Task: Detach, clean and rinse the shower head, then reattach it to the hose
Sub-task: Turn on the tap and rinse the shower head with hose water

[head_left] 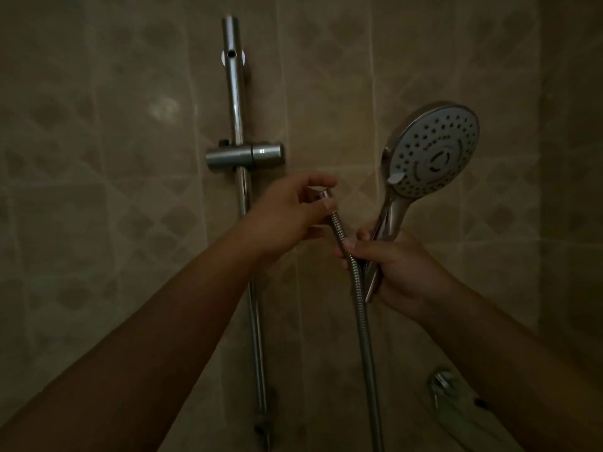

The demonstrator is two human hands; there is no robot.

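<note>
The chrome shower head (434,151) is upright at the right, its white spray face turned toward me. It is separate from the hose. My right hand (394,272) grips its handle and also pinches the ribbed metal hose (365,327) against it. My left hand (293,210) holds the hose's end nut (324,194) between thumb and fingers, just left of the handle. The hose hangs down from my hands to the bottom edge of the view.
A chrome slide rail (236,102) runs down the tiled wall (98,158), with an empty holder bracket (244,155) just above my left hand. A chrome tap fitting (445,384) sits low at the right. The room is dim.
</note>
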